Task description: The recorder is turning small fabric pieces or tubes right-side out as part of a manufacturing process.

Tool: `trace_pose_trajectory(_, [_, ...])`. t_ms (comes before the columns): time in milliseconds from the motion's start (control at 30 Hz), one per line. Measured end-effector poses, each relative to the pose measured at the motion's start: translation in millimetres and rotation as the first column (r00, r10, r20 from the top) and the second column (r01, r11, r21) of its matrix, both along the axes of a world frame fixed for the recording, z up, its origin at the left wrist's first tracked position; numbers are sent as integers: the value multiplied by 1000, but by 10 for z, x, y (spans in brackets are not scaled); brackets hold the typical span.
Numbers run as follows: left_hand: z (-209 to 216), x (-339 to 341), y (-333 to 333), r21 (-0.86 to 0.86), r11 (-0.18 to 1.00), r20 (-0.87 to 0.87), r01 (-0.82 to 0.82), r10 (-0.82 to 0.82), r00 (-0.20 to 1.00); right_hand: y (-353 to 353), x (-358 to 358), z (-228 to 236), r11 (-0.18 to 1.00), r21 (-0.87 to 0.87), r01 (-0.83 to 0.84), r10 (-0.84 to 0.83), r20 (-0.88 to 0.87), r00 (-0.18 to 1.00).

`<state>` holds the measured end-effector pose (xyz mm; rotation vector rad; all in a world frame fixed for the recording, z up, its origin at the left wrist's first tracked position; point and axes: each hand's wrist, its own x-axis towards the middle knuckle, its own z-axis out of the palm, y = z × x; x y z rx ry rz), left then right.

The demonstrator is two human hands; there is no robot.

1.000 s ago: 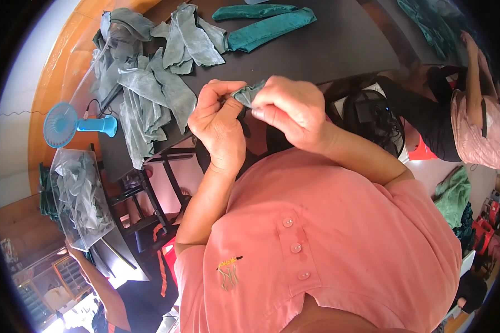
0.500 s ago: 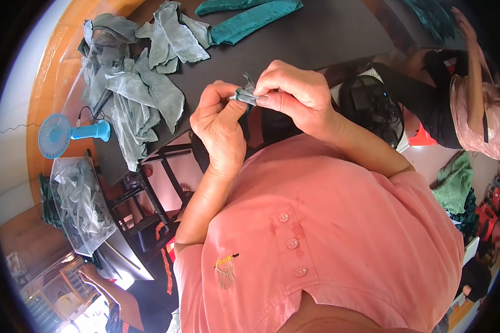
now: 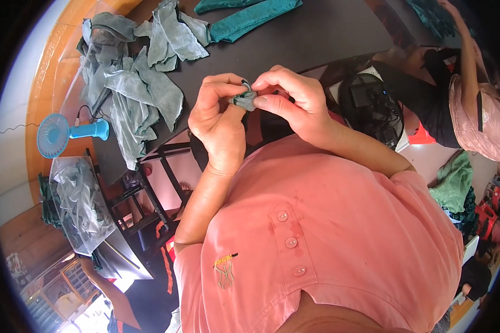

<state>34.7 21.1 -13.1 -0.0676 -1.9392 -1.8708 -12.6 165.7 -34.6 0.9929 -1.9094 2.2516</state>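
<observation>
Between my two hands is a small folded piece of grey-green fabric, with darker green showing at its edge. My left hand pinches its left end between thumb and fingers. From the other side, my right hand grips it with thumb and forefinger. Both hands are held up close together, just off the near edge of the dark table. Loose grey-green fabric pieces lie heaped on the table to the left, and dark green velvet strips lie at the far side.
A small blue fan stands at the left edge. Below it, a clear bin holds more grey fabric. A black stool is beside my left arm. A black mesh bag lies right of my right arm. Co-workers are at the right and lower left.
The fabric piece has been turned in my fingers, and dark green now shows on it. My left fingers have lifted and spread a little. The co-worker's arm at right has shifted up.
</observation>
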Motion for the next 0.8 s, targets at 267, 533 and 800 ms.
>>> trace_pose_trajectory(267, [-60,40,-84,-3,996,156,85,-83,984,32,-58,11,996,64,-68,74,-109,991])
trace_pose_trajectory(533, [3,105,-68,-69,994,54,90,-86,995,41,-121,90,986,-105,-128,141,130,981])
trace_pose_trajectory(800, [76,185,-10,58,996,129,63,-70,989,113,-228,133,949,-15,-316,314,145,938])
